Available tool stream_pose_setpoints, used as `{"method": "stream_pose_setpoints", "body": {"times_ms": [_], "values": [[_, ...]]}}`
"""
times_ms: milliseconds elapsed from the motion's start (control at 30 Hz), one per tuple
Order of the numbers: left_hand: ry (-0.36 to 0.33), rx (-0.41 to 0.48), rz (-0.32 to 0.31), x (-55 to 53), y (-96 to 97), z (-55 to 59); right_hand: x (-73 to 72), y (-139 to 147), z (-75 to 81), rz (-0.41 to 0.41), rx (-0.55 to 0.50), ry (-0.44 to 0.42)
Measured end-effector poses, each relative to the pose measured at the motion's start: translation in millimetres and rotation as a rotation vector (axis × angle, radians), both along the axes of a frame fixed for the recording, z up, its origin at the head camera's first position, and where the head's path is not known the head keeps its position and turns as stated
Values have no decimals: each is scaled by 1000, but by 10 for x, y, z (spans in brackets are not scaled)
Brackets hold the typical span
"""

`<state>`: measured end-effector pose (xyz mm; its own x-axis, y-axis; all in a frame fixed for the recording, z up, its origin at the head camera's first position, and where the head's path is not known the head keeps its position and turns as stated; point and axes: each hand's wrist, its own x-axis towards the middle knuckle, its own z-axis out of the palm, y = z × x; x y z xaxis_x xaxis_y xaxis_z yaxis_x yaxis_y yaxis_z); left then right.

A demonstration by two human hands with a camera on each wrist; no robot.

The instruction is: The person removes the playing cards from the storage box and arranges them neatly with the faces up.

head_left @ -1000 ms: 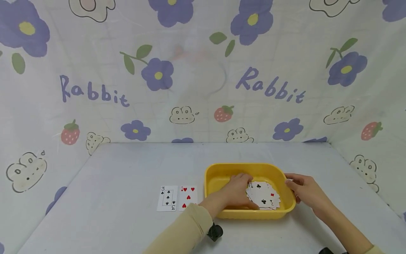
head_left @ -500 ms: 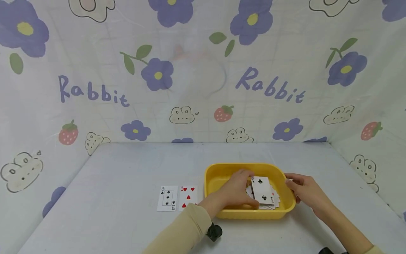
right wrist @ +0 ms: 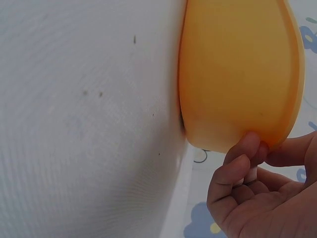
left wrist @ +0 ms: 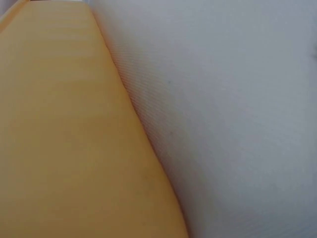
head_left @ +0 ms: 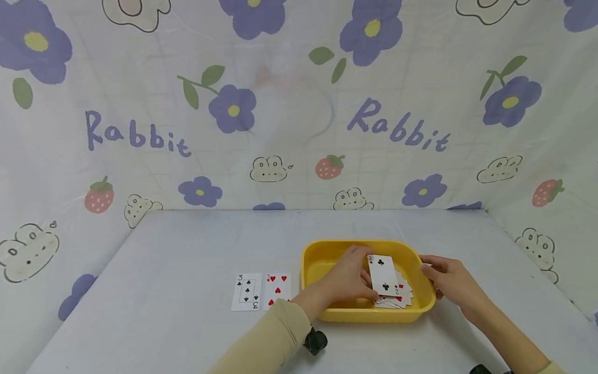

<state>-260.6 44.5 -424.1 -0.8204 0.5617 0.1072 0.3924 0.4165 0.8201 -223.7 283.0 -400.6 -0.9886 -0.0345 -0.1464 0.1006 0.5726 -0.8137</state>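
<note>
My left hand reaches over the front wall into a yellow plastic basin and pinches a two of clubs playing card between thumb and fingers. The card is face up and overlaps a loose pile of cards in the basin's right half. My right hand grips the basin's right end at the rim. In the right wrist view, the thumb and curled fingers of this hand meet at the corner of the rim. Only the basin's outer wall shows in the left wrist view, without the hand.
Left of the basin, a three of clubs and a five of hearts lie face up side by side on the white table. The left sleeve passes close to the five. A patterned curtain rises behind the table.
The two of clubs has come up off the pile and shifted left and back in my left hand's pinch, exposing red cards beneath. My right hand keeps its place on the basin.
</note>
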Motion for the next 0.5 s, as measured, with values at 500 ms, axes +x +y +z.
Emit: {"method": "stream_pose_setpoints", "body": {"times_ms": [500], "values": [[13, -39, 2, 9, -8, -17, -15, 12, -14, -2, 3, -6]]}}
